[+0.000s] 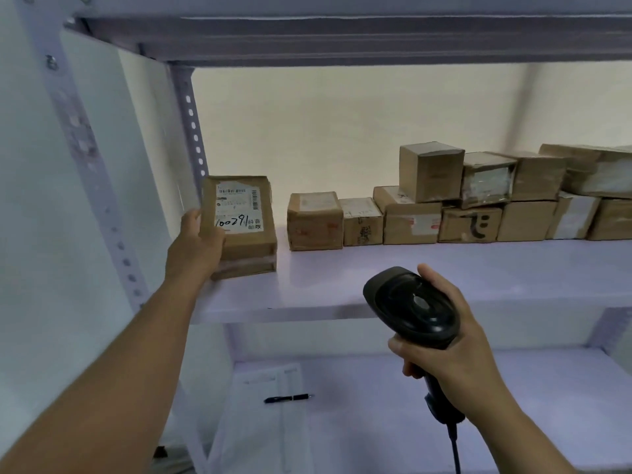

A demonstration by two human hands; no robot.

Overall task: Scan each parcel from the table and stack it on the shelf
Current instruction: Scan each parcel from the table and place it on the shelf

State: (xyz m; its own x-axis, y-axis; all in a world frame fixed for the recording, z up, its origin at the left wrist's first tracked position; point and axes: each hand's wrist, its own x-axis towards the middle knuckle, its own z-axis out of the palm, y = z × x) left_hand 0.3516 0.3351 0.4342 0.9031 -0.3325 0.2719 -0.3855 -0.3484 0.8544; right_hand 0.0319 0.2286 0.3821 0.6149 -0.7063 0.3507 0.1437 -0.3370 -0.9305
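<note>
A pale lilac metal shelf board [444, 268] runs before a cream wall [325, 124], with brown cardboard boxes [410, 220] stacked toward 3 o'clock. At 9 o'clock the left hand [196, 244] grips a flat brown cardboard parcel [246, 241] on the shelf's left end, its label up and its long axis toward 12 o'clock. At 5 o'clock the right hand [455, 347] clasps a black handheld scanner [410, 302].

Soft, even indoor light, w/ cool violet tint on the shelf [478, 268]; upper board [376, 39] is dark underneath. Wide-angle lens bends the post [192, 124] at left. Pic slightly soft: parcel [239, 213] label approx. readable, far-right boxes [595, 172] blurred. Small gloss spot on scanner [410, 302].
</note>
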